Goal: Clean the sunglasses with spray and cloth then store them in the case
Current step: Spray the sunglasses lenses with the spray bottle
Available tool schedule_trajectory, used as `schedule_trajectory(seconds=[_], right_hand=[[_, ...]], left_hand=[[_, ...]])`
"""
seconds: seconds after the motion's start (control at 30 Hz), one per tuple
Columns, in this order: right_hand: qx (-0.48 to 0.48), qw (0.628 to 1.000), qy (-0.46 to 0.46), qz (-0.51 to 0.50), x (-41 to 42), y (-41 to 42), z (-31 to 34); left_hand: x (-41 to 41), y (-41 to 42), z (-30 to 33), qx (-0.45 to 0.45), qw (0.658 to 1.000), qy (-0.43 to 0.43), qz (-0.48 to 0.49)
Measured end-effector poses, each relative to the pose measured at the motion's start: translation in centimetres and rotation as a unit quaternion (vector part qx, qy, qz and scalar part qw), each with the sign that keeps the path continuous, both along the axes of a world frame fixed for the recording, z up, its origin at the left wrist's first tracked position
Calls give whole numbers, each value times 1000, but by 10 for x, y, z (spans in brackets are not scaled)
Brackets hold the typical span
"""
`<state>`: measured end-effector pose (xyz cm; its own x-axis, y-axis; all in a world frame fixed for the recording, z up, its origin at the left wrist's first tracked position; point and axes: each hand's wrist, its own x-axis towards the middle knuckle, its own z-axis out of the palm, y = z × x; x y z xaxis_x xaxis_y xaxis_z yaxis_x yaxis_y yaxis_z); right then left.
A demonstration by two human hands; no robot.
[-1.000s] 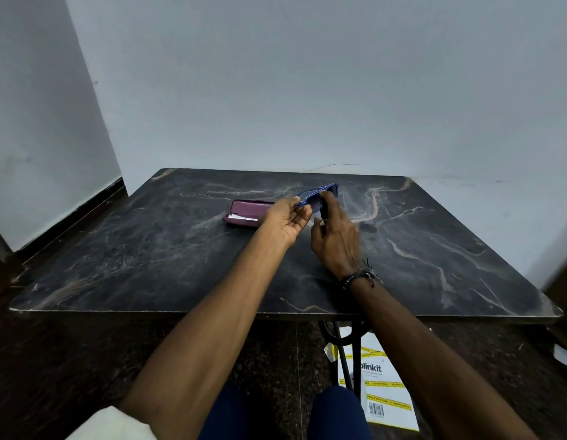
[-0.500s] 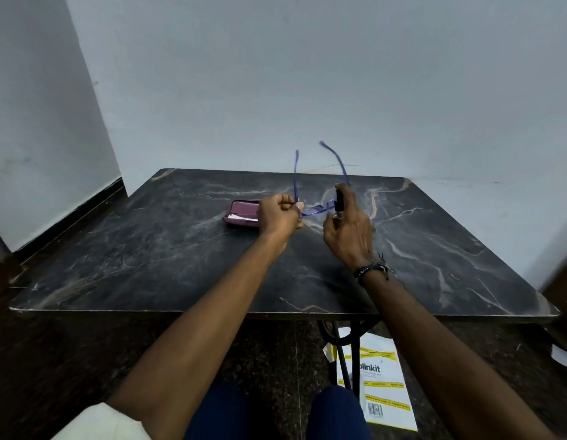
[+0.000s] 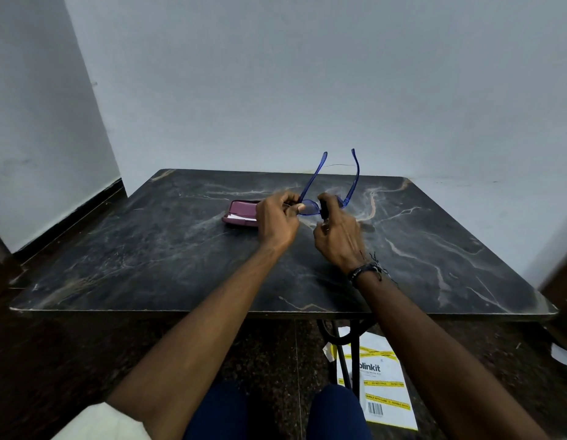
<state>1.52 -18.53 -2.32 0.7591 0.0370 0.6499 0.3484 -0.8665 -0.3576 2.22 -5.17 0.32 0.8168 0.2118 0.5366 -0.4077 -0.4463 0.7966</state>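
Sunglasses (image 3: 310, 207) are hanging mid-frame, temples pointing up; left hand (image 3: 276, 222) fingers are pinching the frame's left end, right hand (image 3: 337, 235) clenching a spray bottle (image 3: 323, 208) beside the lens.

Blue translucent sunglasses (image 3: 310, 207), temples unfolded and pointing up and away, pinched at the left lens corner by the left hand (image 3: 277, 220). Small dark-capped spray bottle (image 3: 324, 211), upright in the right hand (image 3: 337, 236), just right of that pinch, against the lens. Open maroon case (image 3: 241, 212), lying left of the grip, a white cloth inside.
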Motion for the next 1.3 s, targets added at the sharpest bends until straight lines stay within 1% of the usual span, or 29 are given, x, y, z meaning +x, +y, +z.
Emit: schedule_trajectory(seconds=[0.23, 0.43, 0.67, 0.93, 1.1, 1.3], right_hand=[[-8, 1000, -14, -13, 1, 5, -1], [-18, 1000, 5, -10, 2, 4, -2], [36, 998, -21, -50, 2, -12, 7], [-1, 996, 7, -94, 9, -26, 3], [-8, 996, 14, -87, 9, -30, 0], [7, 996, -3, -84, 6, -31, 0]], left_hand=[[-3, 0, 2, -20, 1000, 7, -4], [-5, -1, 1, -24, 999, 9, -19], [-4, 4, 0, -35, 999, 21, -12], [-8, 1, 2, -34, 999, 18, -14], [-7, 1, 3, -27, 999, 12, -12], [-8, 0, 3, -30, 999, 9, -15]])
